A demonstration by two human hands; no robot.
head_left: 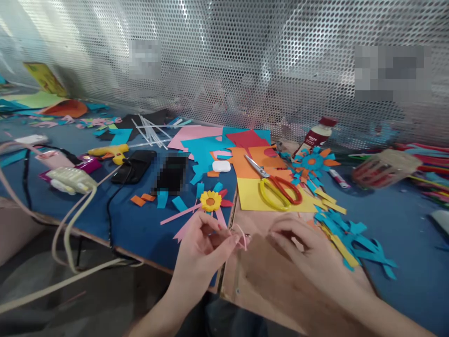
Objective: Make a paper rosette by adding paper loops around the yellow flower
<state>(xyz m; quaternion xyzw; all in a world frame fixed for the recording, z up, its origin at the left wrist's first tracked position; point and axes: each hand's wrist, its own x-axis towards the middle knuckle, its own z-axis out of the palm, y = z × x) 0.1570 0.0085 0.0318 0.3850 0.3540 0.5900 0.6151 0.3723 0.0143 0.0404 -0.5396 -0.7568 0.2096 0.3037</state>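
My left hand (210, 248) pinches a thin pink paper strip (242, 238) whose end curls up past the fingertips. Across a small gap, my right hand (301, 243) hovers over the bare wood with thumb and fingers closed; whatever is between them, if anything, I cannot make out. Just beyond my left hand lies a yellow paper flower (211, 201), with pink strips and red petals around it. Scissors with yellow and red handles (277, 192) rest on yellow paper (247, 194) beyond my right hand.
Stacked coloured sheets (206, 138), a white case (221, 166) and a phone (171, 173) lie farther back. Leftward are a yellow glue gun (110, 152) and a power strip (72, 180) with cables. Rightward are a blue-orange flower (312, 162), a bottle (315, 136) and blue scraps (365, 245).
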